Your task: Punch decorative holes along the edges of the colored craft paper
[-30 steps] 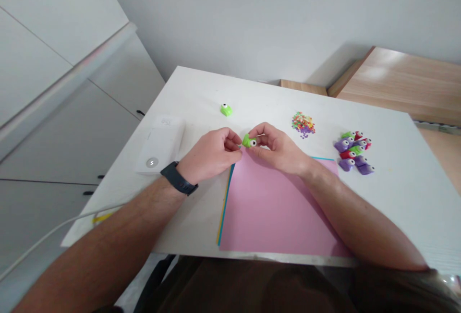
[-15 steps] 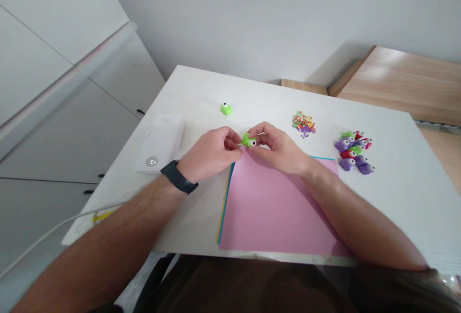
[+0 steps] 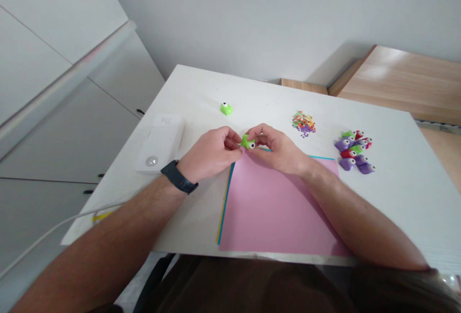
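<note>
Both hands meet at the top left corner of a pink paper sheet (image 3: 277,207) that lies on a white table (image 3: 396,193). My right hand (image 3: 279,149) pinches a small green paper punch (image 3: 248,142) between thumb and fingers at that corner. My left hand (image 3: 211,153), with a dark watch on its wrist, has its fingers curled and its fingertips against the punch's left side. Blue and yellow sheets show under the pink one along its left edge.
A second green punch (image 3: 225,108) sits further back on the table. A pile of coloured paper bits (image 3: 303,124) lies to the right, then a cluster of purple, red and green punches (image 3: 355,152). A white box-like device (image 3: 161,142) rests at the left, with a cable hanging off the table edge.
The green punch has tilted slightly and my right fingers have shifted a little around it. Both hands stay at the same corner of the pink sheet.
</note>
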`<state>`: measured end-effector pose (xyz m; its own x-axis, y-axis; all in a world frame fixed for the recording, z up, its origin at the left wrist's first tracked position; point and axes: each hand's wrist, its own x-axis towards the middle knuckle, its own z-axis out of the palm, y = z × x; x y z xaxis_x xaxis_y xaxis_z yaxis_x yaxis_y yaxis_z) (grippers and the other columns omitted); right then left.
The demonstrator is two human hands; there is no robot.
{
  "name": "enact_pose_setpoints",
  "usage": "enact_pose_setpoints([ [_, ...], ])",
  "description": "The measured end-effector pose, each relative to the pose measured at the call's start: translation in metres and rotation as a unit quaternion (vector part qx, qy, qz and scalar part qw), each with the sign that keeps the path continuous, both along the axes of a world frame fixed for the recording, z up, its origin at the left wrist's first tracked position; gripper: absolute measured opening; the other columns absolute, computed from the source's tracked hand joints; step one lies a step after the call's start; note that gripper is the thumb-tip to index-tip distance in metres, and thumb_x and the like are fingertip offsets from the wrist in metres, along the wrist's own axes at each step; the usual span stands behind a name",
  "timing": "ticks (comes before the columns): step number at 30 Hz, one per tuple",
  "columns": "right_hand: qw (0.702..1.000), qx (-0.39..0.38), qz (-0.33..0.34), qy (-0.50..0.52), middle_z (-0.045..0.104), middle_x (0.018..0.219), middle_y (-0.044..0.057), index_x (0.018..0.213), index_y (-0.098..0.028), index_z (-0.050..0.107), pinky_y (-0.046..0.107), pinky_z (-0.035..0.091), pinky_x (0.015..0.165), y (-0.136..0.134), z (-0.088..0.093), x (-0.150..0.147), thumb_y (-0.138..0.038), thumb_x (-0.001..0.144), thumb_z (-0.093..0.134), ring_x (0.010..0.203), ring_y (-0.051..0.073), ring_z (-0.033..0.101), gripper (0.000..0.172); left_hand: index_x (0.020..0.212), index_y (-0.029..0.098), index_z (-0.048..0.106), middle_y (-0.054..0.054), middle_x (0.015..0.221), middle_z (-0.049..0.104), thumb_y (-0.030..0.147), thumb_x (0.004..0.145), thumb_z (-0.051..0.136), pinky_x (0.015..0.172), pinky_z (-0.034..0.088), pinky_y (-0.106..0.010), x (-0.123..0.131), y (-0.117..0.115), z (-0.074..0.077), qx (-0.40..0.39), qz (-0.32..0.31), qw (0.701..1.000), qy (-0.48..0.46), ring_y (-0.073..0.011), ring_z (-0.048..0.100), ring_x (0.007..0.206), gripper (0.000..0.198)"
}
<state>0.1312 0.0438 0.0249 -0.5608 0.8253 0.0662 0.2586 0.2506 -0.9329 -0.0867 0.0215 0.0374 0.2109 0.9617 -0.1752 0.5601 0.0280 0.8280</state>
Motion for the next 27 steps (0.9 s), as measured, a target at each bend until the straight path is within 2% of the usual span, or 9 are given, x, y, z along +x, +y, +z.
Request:
enact_pose_setpoints([
  [6,0.999,0.048,-0.005,-0.018,0.071,0.107,0.003,0.105,-0.023,0.064,0.036,0.051,0.090,0.0009,0.0054,-0.0013,-0.022,0.087,0.069,0.096,0.018,0.064,0.019,0.096,0.023,0.063,-0.001,0.088,0.076,0.033,0.078,0.069,0.069,0.054,-0.032,0.0001,0.0001,0.0006,0.003,0.004,1.000,0.003,-0.0206,0.072,0.079,0.022],
  [12,0.998,0.051,-0.017,-0.013,0.072,0.106,0.003,0.106,-0.023,0.065,0.037,0.051,0.090,0.0026,0.0027,-0.0016,-0.023,0.086,0.071,0.095,0.018,0.065,0.021,0.095,0.023,0.063,-0.001,0.087,0.076,0.033,0.079,0.069,0.067,0.054,-0.032,0.0015,-0.0009,0.0031,0.000,0.009,1.000,0.006,-0.0203,0.072,0.078,0.021],
  [21,0.999,0.024,-0.033,-0.012,0.071,0.105,0.004,0.108,-0.024,0.064,0.039,0.053,0.089,0.0027,-0.0031,0.0006,-0.030,0.088,0.074,0.093,0.019,0.064,0.024,0.096,0.023,0.063,0.000,0.087,0.076,0.034,0.079,0.069,0.068,0.054,-0.032,0.0008,-0.0007,0.0013,-0.003,0.010,1.000,0.000,-0.0200,0.072,0.078,0.021],
  [27,0.999,-0.010,-0.027,0.014,0.069,0.105,0.004,0.108,-0.023,0.062,0.035,0.054,0.082,0.0032,-0.0021,-0.0002,-0.034,0.088,0.075,0.090,0.017,0.064,0.026,0.097,0.023,0.064,-0.001,0.088,0.076,0.034,0.079,0.068,0.068,0.054,-0.032,0.0011,-0.0017,0.0015,0.002,0.010,1.000,0.006,-0.0206,0.072,0.079,0.022],
])
